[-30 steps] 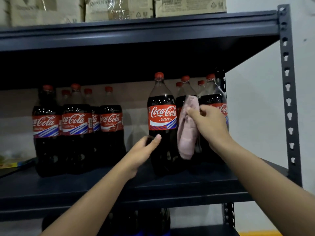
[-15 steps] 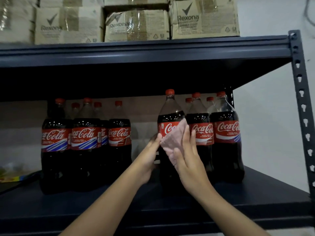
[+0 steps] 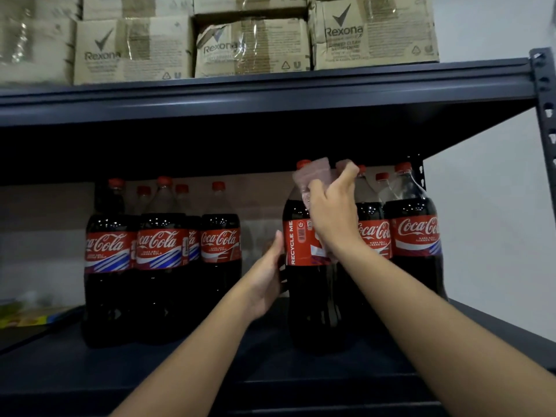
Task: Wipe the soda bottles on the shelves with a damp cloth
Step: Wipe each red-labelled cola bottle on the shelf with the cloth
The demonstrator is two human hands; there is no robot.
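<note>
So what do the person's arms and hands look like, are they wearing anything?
Both arms are bare, with no sleeves showing. The left hand and the right hand wear no gloves, and I see no rings, watch or bracelet. No marks show on them.

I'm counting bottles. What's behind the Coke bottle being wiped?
Behind the bottle being wiped, other bottles stand, one cap peeking out. The right hand and cloth cover the rest.
</note>
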